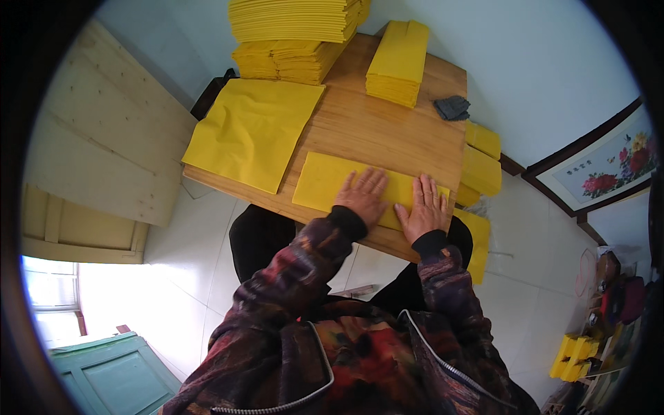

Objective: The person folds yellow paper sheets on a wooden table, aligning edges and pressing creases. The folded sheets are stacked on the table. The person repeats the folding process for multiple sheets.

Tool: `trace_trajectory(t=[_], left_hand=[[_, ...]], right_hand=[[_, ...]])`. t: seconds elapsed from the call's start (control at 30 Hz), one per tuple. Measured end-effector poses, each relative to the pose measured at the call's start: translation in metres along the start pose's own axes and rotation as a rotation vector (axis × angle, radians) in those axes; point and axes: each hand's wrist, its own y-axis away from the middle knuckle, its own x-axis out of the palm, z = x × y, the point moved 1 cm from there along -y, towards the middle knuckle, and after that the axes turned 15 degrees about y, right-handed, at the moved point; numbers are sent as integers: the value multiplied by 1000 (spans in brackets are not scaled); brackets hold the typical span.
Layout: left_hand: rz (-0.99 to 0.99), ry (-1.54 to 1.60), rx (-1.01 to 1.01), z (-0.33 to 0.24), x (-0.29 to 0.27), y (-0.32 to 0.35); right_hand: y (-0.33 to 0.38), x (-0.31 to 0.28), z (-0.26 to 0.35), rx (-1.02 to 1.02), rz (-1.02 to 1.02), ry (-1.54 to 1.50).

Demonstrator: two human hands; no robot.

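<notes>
Both the left hand (362,197) and the right hand (425,207) lay flat, fingers spread, pressing a folded yellow sheet (325,181) at the wooden table's (377,128) near edge, while finished stacks (398,62) sat along the far edge and an unfolded sheet (250,130) waited at the left edge.

White tiled floor (194,277), pale walls (539,62), sunlit green door (111,377).

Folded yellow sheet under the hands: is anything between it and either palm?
Nothing visible. The left hand and right hand lie flat, directly on the folded yellow sheet, side by side near its right end, on the wooden table.
</notes>
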Motion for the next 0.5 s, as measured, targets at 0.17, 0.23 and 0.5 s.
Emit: trace_trajectory(t=[0.17, 0.23, 0.5], left_hand=[[-45, 120, -63, 28, -4, -4], [-77, 135, -162, 53, -15, 1], [-149, 45, -297, 75, -23, 12]], right_hand=[[-1, 1, 0, -5, -1, 0], [-1, 3, 0, -13, -31, -10], [-2, 3, -2, 14, 22, -28]])
